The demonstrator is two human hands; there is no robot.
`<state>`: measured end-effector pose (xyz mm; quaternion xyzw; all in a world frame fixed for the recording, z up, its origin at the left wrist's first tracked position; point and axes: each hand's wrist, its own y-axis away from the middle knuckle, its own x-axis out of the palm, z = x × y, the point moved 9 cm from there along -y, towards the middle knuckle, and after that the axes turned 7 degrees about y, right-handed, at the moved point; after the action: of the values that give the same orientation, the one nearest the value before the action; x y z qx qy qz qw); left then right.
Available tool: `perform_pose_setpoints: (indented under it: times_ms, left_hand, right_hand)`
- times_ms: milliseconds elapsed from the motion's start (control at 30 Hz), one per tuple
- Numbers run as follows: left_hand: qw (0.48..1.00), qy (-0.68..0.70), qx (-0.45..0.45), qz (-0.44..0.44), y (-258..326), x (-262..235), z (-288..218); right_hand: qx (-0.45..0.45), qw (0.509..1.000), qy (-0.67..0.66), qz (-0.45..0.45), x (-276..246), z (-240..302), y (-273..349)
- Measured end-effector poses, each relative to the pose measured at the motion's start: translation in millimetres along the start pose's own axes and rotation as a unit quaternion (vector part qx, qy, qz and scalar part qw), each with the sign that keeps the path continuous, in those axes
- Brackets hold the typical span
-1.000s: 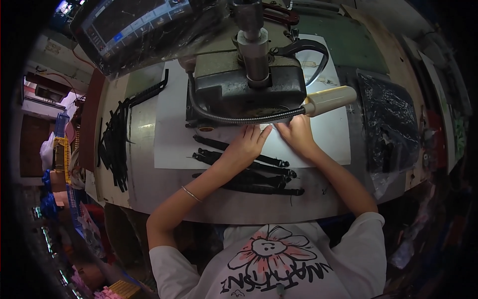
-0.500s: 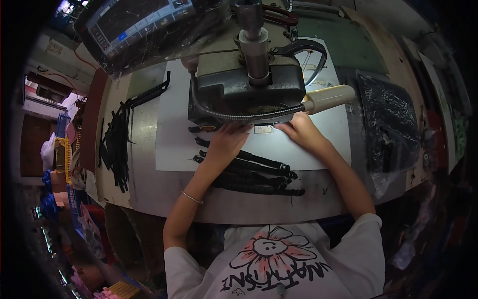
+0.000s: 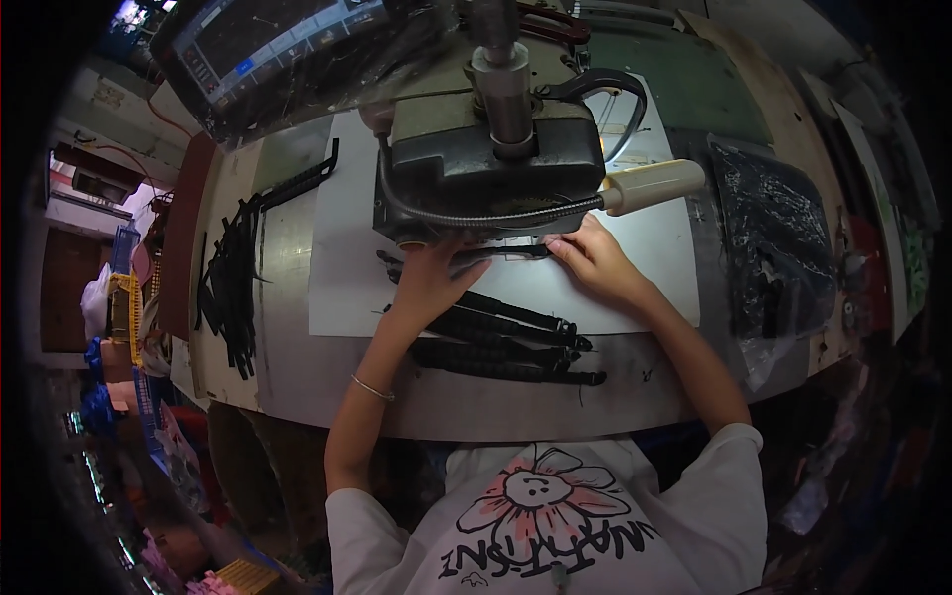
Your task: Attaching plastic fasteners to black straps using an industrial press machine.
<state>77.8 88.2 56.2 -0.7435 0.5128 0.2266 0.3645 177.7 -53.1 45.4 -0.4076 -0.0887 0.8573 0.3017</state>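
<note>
A narrow black strap lies crosswise on the white sheet, just in front of the sewing machine head. Its right end is pinched between the thumb and fingers of my right hand. My left hand is beside the strap's left part, with the thumb stretched away from the fingers. The machine head hides some of its fingertips, and no firm grip shows. Several finished-looking black straps lie in a loose row nearer to me, partly behind my left forearm.
A pile of black strips lies at the left of the table. A plastic-wrapped dark bundle rests at the right. A pale lamp on a bendable metal neck juts out beside the machine. A screen stands at the back left.
My left hand has shifted left and its thumb has spread from the fingers. More of the strap shows in front of the machine. My right hand stays at the strap's right end.
</note>
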Motion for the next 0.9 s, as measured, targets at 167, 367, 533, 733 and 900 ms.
perform_pose_setpoints:
  times_ms: [167, 367, 533, 733, 900]
  left_hand:
    - [0.998, 0.062, -0.003, 0.032, 37.3, -11.2, 16.2]
    - [0.999, 0.031, 0.040, 0.002, 55.3, -29.3, 19.9]
    - [0.974, -0.074, -0.005, -0.215, -21.8, -116.9, 123.1]
    - [0.918, -0.393, -0.035, -0.050, -49.5, -121.9, 223.8]
    - [0.918, -0.396, -0.013, -0.006, -38.2, -112.4, 186.8]
  right_hand:
    - [-0.169, 0.980, 0.096, 0.038, 5.7, 41.1, 33.1]
    - [-0.067, 0.995, 0.011, 0.066, 1.6, 49.3, 51.0]
    - [0.036, 0.995, -0.081, 0.039, 1.3, 23.4, 47.7]
    - [0.061, 0.990, -0.123, 0.022, 1.4, 10.9, 44.1]
    - [0.116, 0.982, -0.124, -0.082, -15.3, -14.5, 48.0]
